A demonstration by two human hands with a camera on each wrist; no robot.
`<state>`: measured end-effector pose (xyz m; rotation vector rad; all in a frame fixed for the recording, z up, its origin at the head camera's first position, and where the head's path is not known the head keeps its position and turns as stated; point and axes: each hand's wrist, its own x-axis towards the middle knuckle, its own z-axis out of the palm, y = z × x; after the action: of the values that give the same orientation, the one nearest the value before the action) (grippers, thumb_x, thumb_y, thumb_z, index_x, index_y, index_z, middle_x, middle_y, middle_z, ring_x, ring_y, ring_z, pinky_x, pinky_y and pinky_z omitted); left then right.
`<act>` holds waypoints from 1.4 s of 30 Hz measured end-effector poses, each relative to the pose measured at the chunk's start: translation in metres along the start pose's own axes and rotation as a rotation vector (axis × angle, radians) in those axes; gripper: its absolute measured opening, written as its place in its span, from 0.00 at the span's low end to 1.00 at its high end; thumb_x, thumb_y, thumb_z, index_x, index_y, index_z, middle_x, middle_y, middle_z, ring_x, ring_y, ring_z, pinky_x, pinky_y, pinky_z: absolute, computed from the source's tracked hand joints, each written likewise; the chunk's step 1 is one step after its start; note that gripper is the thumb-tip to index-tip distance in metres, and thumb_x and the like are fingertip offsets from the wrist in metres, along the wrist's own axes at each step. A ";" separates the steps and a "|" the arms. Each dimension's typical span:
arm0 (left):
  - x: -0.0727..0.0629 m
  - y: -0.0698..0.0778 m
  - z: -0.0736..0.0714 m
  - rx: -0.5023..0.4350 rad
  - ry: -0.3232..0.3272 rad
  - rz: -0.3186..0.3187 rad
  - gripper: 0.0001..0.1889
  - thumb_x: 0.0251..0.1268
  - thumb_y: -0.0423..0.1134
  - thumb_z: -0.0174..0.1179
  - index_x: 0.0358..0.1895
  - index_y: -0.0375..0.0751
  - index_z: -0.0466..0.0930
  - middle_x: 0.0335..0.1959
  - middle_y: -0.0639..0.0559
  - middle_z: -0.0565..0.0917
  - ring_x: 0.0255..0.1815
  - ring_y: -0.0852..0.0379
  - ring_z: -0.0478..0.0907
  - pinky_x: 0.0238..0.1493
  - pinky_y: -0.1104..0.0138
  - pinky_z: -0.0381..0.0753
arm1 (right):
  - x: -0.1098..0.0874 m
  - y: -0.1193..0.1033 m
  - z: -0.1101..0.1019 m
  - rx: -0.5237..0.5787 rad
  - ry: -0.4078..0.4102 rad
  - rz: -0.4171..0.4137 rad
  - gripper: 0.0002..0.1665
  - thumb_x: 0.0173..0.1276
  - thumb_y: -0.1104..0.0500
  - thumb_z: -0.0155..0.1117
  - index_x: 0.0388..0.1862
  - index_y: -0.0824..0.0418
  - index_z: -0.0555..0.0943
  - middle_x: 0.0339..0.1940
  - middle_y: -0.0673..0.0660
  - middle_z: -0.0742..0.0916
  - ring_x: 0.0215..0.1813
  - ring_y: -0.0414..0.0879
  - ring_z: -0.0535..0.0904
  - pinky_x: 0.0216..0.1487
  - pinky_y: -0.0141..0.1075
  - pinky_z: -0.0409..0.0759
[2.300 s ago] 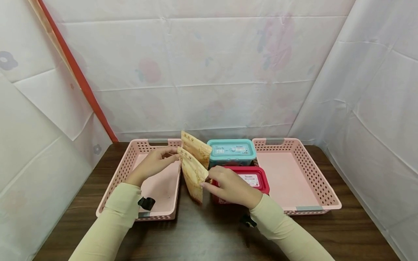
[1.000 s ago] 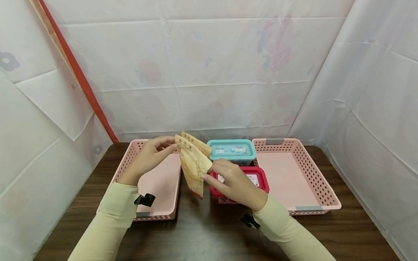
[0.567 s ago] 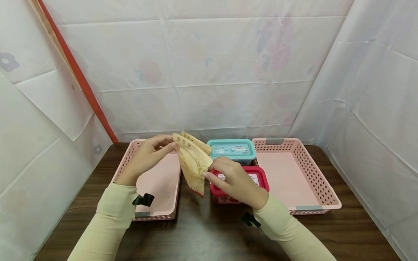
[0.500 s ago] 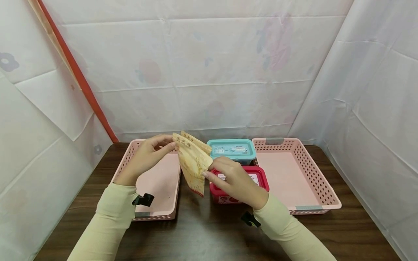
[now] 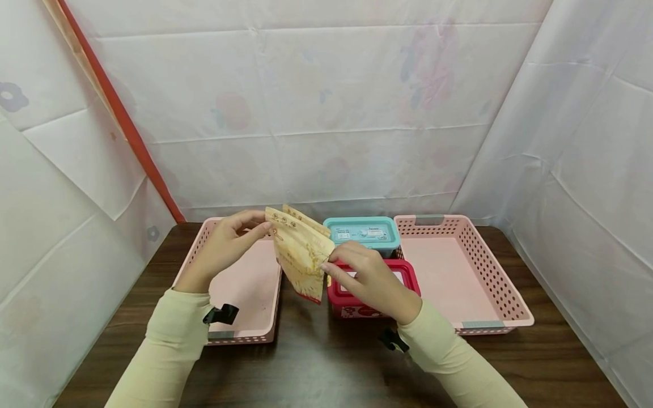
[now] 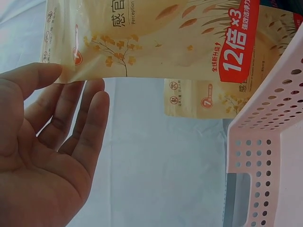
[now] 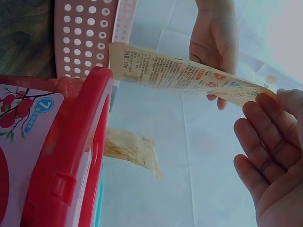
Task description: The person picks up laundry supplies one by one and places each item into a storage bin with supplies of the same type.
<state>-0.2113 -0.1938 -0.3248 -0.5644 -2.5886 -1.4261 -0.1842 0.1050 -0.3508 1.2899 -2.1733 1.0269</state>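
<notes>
A flat cream-yellow printed pouch (image 5: 301,249) hangs upright between my hands, its lower edge red. My left hand (image 5: 227,246) pinches its upper left corner between thumb and fingers, as the left wrist view confirms with the pouch front (image 6: 156,52). At the upper right corner, my right hand (image 5: 372,277) pinches the same pouch; the right wrist view shows its text-covered back (image 7: 165,71). Behind it stands a second, similar pouch (image 5: 311,222), partly hidden. Beside my right hand is a red lidded box (image 5: 408,280), partly covered by that hand.
A teal lidded box (image 5: 363,232) stands behind the red one. A pink perforated basket (image 5: 270,334) lies left of the pouches, under my left forearm. Another pink basket (image 5: 515,309) is at the right. All sit on a dark wooden table (image 5: 326,368) before white sheeting.
The held pouch has risen away from the table and shifted slightly left, turning its printed front more toward the head camera. Both hands keep their pinch. The boxes, baskets and rear pouch stay put.
</notes>
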 end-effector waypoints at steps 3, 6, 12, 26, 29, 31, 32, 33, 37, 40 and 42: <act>-0.001 0.000 0.000 -0.005 0.003 0.004 0.17 0.75 0.45 0.59 0.59 0.41 0.82 0.50 0.47 0.85 0.42 0.53 0.81 0.42 0.63 0.79 | 0.001 0.000 -0.001 -0.010 0.008 0.006 0.05 0.67 0.61 0.71 0.38 0.59 0.83 0.38 0.50 0.85 0.44 0.41 0.78 0.47 0.34 0.83; -0.002 -0.001 -0.001 0.011 0.013 0.002 0.17 0.75 0.45 0.59 0.58 0.41 0.82 0.48 0.47 0.85 0.41 0.54 0.80 0.40 0.65 0.79 | 0.001 0.001 -0.002 -0.012 0.011 0.003 0.04 0.67 0.61 0.71 0.38 0.60 0.83 0.38 0.50 0.85 0.44 0.41 0.78 0.48 0.33 0.82; -0.004 -0.003 -0.002 0.054 0.038 0.001 0.17 0.75 0.48 0.59 0.57 0.42 0.83 0.45 0.49 0.86 0.39 0.54 0.80 0.39 0.65 0.80 | 0.002 0.004 -0.003 -0.012 0.020 -0.020 0.03 0.68 0.63 0.70 0.38 0.60 0.83 0.36 0.50 0.85 0.42 0.41 0.78 0.44 0.32 0.81; -0.010 -0.001 -0.005 0.044 0.093 0.161 0.12 0.75 0.38 0.59 0.55 0.41 0.85 0.44 0.50 0.88 0.39 0.58 0.84 0.40 0.72 0.83 | 0.010 0.013 -0.011 -0.004 -0.005 0.019 0.04 0.73 0.62 0.65 0.37 0.61 0.83 0.32 0.49 0.81 0.35 0.40 0.74 0.37 0.31 0.77; -0.011 -0.003 -0.005 0.046 0.094 0.188 0.12 0.75 0.36 0.59 0.56 0.40 0.85 0.45 0.49 0.87 0.39 0.55 0.85 0.41 0.71 0.83 | 0.010 0.015 -0.011 0.004 -0.009 0.044 0.03 0.73 0.62 0.64 0.38 0.60 0.82 0.31 0.48 0.79 0.32 0.39 0.71 0.33 0.31 0.74; -0.011 -0.003 -0.004 0.048 0.094 0.208 0.12 0.74 0.34 0.59 0.56 0.39 0.85 0.46 0.49 0.87 0.39 0.53 0.85 0.41 0.71 0.83 | 0.011 0.016 -0.011 0.008 -0.006 0.047 0.03 0.73 0.62 0.64 0.37 0.60 0.82 0.29 0.47 0.78 0.29 0.39 0.69 0.30 0.31 0.73; -0.011 -0.003 -0.004 0.055 0.097 0.219 0.12 0.74 0.34 0.60 0.56 0.40 0.85 0.46 0.49 0.87 0.39 0.52 0.85 0.41 0.71 0.83 | 0.011 0.017 -0.011 0.010 -0.005 0.048 0.03 0.73 0.63 0.64 0.37 0.59 0.82 0.29 0.47 0.77 0.28 0.38 0.69 0.29 0.31 0.72; -0.011 -0.003 -0.004 0.062 0.101 0.230 0.13 0.74 0.33 0.60 0.56 0.40 0.85 0.47 0.49 0.87 0.39 0.52 0.85 0.40 0.71 0.83 | 0.012 0.017 -0.011 0.012 -0.002 0.048 0.03 0.73 0.63 0.64 0.36 0.59 0.81 0.28 0.47 0.77 0.28 0.38 0.68 0.28 0.31 0.72; -0.013 -0.002 -0.004 0.080 0.123 0.267 0.13 0.72 0.31 0.61 0.56 0.39 0.85 0.46 0.48 0.87 0.38 0.53 0.85 0.39 0.72 0.83 | 0.014 0.020 -0.012 0.014 -0.001 0.042 0.05 0.74 0.63 0.63 0.35 0.59 0.81 0.29 0.47 0.77 0.28 0.38 0.68 0.28 0.31 0.72; -0.014 0.000 -0.004 0.066 0.139 0.274 0.13 0.71 0.29 0.62 0.55 0.38 0.86 0.44 0.48 0.87 0.37 0.54 0.85 0.38 0.73 0.83 | 0.016 0.022 -0.013 0.020 -0.009 0.052 0.05 0.74 0.63 0.62 0.35 0.59 0.80 0.28 0.47 0.77 0.29 0.38 0.69 0.30 0.32 0.73; -0.015 0.001 -0.004 0.048 0.145 0.269 0.13 0.70 0.29 0.62 0.54 0.38 0.86 0.42 0.49 0.87 0.37 0.55 0.84 0.38 0.73 0.83 | 0.017 0.024 -0.015 0.031 -0.013 0.069 0.05 0.75 0.62 0.62 0.36 0.58 0.81 0.29 0.46 0.79 0.30 0.38 0.72 0.33 0.33 0.76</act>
<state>-0.1972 -0.2006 -0.3260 -0.7406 -2.3250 -1.2656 -0.2135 0.1137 -0.3395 1.2462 -2.2342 1.0853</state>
